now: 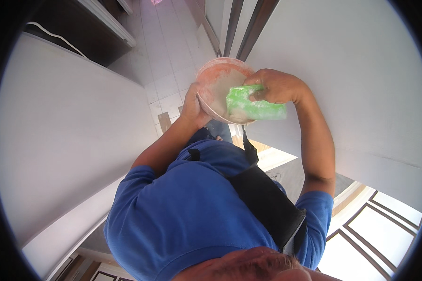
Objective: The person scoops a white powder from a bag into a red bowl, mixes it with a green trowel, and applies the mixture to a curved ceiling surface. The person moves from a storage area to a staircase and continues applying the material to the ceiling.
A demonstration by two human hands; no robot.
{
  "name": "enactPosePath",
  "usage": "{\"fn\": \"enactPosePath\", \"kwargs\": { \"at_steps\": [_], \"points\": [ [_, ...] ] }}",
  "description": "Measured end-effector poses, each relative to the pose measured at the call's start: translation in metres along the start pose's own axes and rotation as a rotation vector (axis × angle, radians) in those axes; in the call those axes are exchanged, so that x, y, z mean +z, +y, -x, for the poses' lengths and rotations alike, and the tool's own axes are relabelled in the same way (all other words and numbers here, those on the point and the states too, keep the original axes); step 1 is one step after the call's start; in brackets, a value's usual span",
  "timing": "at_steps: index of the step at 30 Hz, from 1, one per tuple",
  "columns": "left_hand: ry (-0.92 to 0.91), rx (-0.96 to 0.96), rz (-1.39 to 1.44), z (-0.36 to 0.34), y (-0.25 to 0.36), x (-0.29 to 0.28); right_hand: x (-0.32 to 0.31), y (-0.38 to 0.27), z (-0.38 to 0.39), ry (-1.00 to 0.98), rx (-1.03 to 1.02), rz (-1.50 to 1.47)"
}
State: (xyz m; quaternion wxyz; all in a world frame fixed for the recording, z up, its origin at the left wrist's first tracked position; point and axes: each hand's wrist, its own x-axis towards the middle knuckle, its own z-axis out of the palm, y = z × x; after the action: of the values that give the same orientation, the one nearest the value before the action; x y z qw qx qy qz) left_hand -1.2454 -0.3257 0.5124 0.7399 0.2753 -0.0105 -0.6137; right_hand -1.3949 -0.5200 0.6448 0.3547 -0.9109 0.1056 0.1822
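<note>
An orange-pink bowl (210, 79), its rim whitened by residue, is held in front of my body. My left hand (193, 107) grips it by the left side, fingers partly hidden behind the wall. Inside lies pale grey-beige paste (224, 89). My right hand (277, 86) pinches a bright green flat spreader (260, 108), smeared with white. The spreader's left end dips over the bowl's right side and touches the paste. Some paste clings to the bowl's lower rim.
A white wall (361, 79) stands close on the right, with dark-framed panels (248, 28) beyond the bowl. To the left is a pale partition (70, 107), with a white cable (56, 35) above it. Light floor tiles (166, 51) stretch ahead. A black strap bag (267, 201) crosses my chest.
</note>
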Motion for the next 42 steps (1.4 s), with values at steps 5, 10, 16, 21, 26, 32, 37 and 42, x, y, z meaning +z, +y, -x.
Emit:
{"fn": "enactPosePath", "kwargs": {
  "at_steps": [5,10,16,21,26,32,37,42],
  "points": [
    [-0.004,0.01,-0.034,0.0,-0.007,0.006,0.003,0.01,-0.006,-0.086,0.039,-0.173],
    [0.047,-0.017,-0.083,0.007,-0.01,0.007,0.019,0.033,-0.01,-0.061,0.063,-0.368],
    [-0.015,0.011,-0.114,0.025,-0.015,0.009,0.051,0.039,0.001,0.11,0.022,-0.807],
    [-0.088,0.071,-0.043,0.024,0.002,-0.006,0.059,0.034,0.022,0.355,0.062,-1.12],
    [-0.181,0.073,-0.007,0.023,0.009,-0.006,0.075,0.024,0.048,0.701,-0.057,-1.23],
    [-0.302,0.007,0.072,0.002,0.0,-0.035,0.099,-0.005,0.052,1.092,-0.189,-1.209],
    [-0.356,-0.07,0.104,-0.02,-0.016,-0.059,0.099,-0.048,0.061,1.359,-0.324,-1.266],
    [-0.519,-0.098,0.106,-0.005,-0.017,-0.062,0.095,-0.124,0.087,1.678,-0.371,-1.004]
  ]
}}
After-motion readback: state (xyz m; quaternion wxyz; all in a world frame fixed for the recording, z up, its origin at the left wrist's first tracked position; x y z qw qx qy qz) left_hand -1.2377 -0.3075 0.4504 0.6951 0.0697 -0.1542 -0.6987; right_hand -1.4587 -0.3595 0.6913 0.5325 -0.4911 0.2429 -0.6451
